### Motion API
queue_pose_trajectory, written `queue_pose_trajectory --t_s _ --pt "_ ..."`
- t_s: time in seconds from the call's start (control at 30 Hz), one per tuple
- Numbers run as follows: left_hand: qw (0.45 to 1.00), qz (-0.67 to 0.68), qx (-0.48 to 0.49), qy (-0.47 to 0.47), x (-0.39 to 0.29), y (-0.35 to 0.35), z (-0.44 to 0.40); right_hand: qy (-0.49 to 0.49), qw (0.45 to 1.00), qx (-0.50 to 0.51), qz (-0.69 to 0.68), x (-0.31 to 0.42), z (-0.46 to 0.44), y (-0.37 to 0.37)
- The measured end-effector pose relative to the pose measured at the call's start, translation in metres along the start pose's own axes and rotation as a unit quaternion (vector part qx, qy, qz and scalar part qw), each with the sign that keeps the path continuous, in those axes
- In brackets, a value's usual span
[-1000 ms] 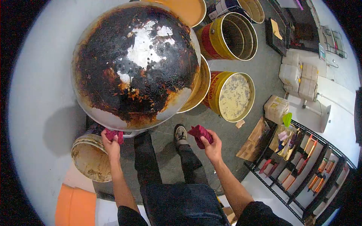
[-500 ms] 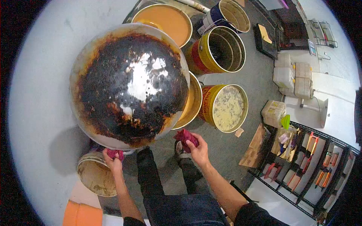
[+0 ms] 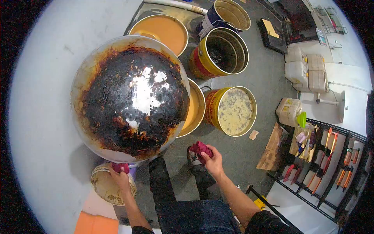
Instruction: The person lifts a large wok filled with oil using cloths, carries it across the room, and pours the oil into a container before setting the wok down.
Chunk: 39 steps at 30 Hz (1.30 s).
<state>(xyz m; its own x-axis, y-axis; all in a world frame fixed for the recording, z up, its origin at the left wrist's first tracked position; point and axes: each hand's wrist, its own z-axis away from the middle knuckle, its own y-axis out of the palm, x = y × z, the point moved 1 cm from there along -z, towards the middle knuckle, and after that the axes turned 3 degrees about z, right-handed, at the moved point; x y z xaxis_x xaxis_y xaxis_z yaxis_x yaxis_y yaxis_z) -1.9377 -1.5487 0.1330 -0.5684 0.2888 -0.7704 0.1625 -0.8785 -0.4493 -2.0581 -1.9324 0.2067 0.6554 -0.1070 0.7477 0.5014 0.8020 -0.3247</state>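
Note:
A large round pan (image 3: 132, 101) shows its underside, blackened and rust-stained with a shiny bare patch. At its lower edge my left hand (image 3: 121, 179) is closed on a dark red cloth (image 3: 120, 167), pressed against the rim or a handle there; the exact grip is hidden. My right hand (image 3: 213, 162) is closed around another dark red cloth (image 3: 200, 151), held in the air right of the pan and apart from it. Just beyond the pan's right edge stands a bucket of orange liquid (image 3: 196, 111), partly covered by the pan.
Another bucket of orange liquid (image 3: 163, 33) stands behind the pan. Yellow drums (image 3: 199, 62), one with a pale speckled top (image 3: 235, 111), stand on the floor. A dirty bucket (image 3: 111, 187) is below my left hand. A tool rack (image 3: 319, 167) and cardboard (image 3: 270, 150) lie right.
In the view, the pan has shifted down and slightly left, showing more of the buckets behind it. My left hand has moved down with it. The right hand with its cloth is slightly lower.

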Motion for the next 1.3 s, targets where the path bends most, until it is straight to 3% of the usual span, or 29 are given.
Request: queue_pose_trajectory --t_s 0.13,0.2,0.23,0.3,0.43,0.57,0.67,0.77,0.87,1.07,1.17,1.3 --pt "0.99 -0.13 -0.009 0.053 0.004 -0.023 0.001 0.001 1.0 -0.013 0.017 0.022 -0.001 -0.002" --pt "0.995 -0.072 -0.012 0.068 0.015 -0.031 0.001 -0.003 0.999 -0.017 0.03 0.029 -0.002 -0.004" --pt "0.998 -0.001 -0.003 0.055 0.02 -0.035 -0.002 -0.001 0.999 -0.018 0.032 0.039 -0.002 -0.005" --pt "0.999 0.008 -0.012 0.039 0.022 -0.041 -0.003 -0.002 0.999 -0.022 0.031 0.048 -0.003 -0.008" --pt "0.986 -0.158 -0.031 -0.041 -0.039 -0.046 0.023 -0.018 0.999 -0.027 0.013 0.05 -0.003 -0.012" --pt "0.995 -0.083 -0.002 -0.054 -0.073 -0.047 0.036 0.0 1.0 -0.027 -0.01 0.062 0.003 -0.007" --pt "0.93 -0.348 -0.106 0.059 -0.004 -0.076 0.028 0.012 0.999 -0.019 -0.033 0.078 0.014 -0.004" --pt "0.99 -0.134 -0.029 0.032 -0.059 -0.073 0.047 0.032 0.999 -0.02 -0.02 0.096 0.022 0.0" --pt "0.988 -0.151 -0.029 0.029 -0.047 -0.081 0.039 -0.004 0.999 -0.03 -0.01 0.087 0.024 0.007" --pt "0.972 -0.185 -0.029 0.143 -0.077 -0.098 0.056 0.023 0.999 -0.037 -0.009 0.097 0.046 -0.001" --pt "0.983 -0.179 -0.021 0.024 -0.126 -0.101 0.08 0.013 0.998 -0.048 0.037 0.129 0.07 -0.014" --pt "0.973 -0.203 -0.053 0.091 -0.078 -0.09 0.103 -0.022 0.998 -0.062 -0.005 0.105 0.068 -0.048"
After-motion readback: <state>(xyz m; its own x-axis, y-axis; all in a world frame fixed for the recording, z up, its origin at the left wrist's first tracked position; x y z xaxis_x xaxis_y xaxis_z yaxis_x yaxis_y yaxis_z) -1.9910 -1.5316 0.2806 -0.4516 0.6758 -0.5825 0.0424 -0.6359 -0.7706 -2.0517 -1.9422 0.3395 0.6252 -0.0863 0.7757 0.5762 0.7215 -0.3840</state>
